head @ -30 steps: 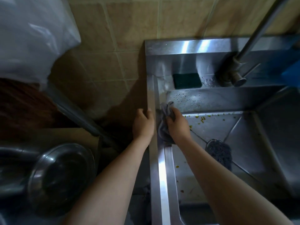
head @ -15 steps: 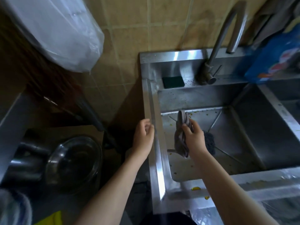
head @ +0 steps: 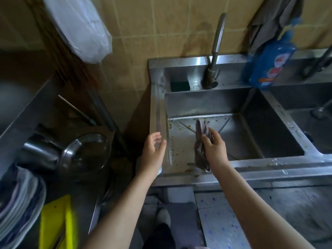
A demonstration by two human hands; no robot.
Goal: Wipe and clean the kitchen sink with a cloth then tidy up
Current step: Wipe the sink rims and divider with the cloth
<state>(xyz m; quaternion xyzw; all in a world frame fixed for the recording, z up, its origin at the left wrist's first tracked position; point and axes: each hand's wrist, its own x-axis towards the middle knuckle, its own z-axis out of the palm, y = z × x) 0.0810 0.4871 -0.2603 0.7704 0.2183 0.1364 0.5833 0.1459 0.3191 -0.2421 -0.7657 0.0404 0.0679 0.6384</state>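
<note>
left hand (head: 153, 150) relaxed, seemingly empty (half-curled, palm inward) | right hand (head: 214, 150) grips cloth (head: 199, 129)

Hands: two, the left hand (head: 152, 151) and the right hand (head: 213, 150).
Cloths: two, one grey cloth (head: 201, 141) in the right hand and one hanging cloth (head: 273, 18) on the wall.
Basins: two in the sink (head: 269, 166), a left basin (head: 206, 103) and a right basin (head: 305, 97).
Taps: one tap (head: 214, 49) plainly seen, at the back rim.
Scouring pads: one green scouring pad (head: 180, 86), at the back-left corner of the sink.
Bottles: one blue bottle (head: 269, 65), on the back rim between the basins.
Glass lids: one glass lid (head: 86, 151).
Plastic bags: one plastic bag (head: 80, 27).
Plates: one stack of plates (head: 18, 203), number unclear.
</note>
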